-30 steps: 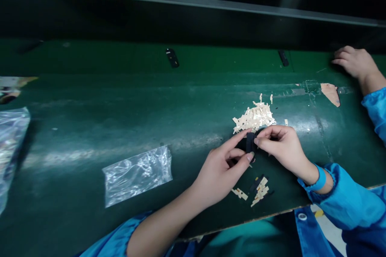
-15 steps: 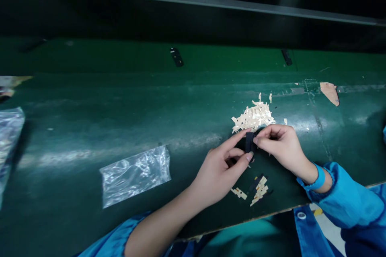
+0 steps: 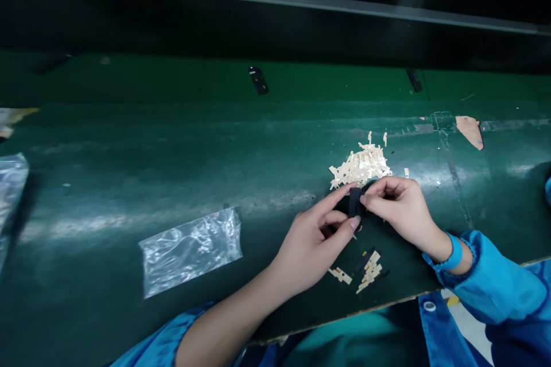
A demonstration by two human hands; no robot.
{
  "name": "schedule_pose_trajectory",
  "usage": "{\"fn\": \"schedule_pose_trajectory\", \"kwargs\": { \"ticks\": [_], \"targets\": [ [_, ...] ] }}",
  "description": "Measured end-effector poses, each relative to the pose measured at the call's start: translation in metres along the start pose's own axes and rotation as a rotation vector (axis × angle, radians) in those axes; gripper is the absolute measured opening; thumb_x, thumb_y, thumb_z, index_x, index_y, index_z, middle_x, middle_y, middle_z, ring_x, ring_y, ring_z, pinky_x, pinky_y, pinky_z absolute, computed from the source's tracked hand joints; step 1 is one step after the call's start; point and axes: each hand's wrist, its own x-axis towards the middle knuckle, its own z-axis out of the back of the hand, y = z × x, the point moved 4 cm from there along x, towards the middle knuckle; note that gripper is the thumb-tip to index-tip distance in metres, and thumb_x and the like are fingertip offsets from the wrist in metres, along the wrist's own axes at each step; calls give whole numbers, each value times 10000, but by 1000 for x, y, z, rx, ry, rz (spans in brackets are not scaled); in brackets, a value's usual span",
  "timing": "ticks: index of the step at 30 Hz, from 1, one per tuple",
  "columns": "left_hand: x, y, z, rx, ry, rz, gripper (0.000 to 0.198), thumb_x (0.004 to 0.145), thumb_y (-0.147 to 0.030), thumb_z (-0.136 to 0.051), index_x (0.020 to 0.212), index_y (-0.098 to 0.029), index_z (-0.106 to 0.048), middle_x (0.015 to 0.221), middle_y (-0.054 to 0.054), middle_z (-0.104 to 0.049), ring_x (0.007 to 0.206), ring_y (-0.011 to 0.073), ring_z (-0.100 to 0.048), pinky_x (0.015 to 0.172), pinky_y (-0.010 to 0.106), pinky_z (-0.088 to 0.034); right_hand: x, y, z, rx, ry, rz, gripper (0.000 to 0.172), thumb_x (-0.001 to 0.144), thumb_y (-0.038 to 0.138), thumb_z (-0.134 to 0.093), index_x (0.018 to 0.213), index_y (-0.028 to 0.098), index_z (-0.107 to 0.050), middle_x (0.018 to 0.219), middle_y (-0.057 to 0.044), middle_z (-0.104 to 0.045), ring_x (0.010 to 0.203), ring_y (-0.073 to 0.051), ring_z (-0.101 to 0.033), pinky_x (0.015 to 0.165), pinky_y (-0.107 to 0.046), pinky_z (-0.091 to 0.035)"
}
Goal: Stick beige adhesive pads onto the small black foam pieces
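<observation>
Left hand (image 3: 316, 243): forearm enters from lower left, sleeve pushed back, index extended forward, thumb opposed in pinch, remaining fingers curled under palm. Right hand (image 3: 400, 206): forearm enters from lower right, blue cuff at wrist, fingers flexed, fingertips (image 3: 364, 199) meeting left fingertips.

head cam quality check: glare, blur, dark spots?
Head view: sheen streaks across the green belt and glare on the plastic bag; the background beyond the rail is near black; edges bow from lens distortion; both hands and the dark part are fairly sharp.
</observation>
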Motion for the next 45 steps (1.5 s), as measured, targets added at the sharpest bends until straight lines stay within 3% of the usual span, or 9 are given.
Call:
{"fn": "schedule_pose_trajectory", "kwargs": {
  "ticks": [13, 36, 45],
  "targets": [
    [2, -3, 0, -5, -14, 5, 623, 920, -349, -664, 1519, -212, -562, 725, 1, -770, 630, 155, -661, 526, 237, -444, 1, -1, 1, -7, 12, 10, 103, 683, 276, -792, 686, 201, -720, 654, -9, -694, 588, -139, -580, 557, -275, -459],
    [1, -6, 2, -25, -12, 23, 624, 900, -329, -670, 1505, -207, -577, 698, -13, -766, 624, 160, -673, 603, 262, -504, 0, 0, -1, -11, 54, 1, 113, 664, 232, -773, 741, 204, -694, 650, 15, -657, 583, -131, -550, 540, -264, -432],
    [1, -5, 2, -19, -16, 18, 620, 899, -325, -676, 1500, -205, -583, 709, -9, -770, 624, 161, -677, 593, 263, -498, 3, -4, 1, -15, 85, -14, 112, 683, 277, -798, 714, 205, -718, 678, -6, -706, 605, -141, -592, 582, -276, -478]
  ]
}}
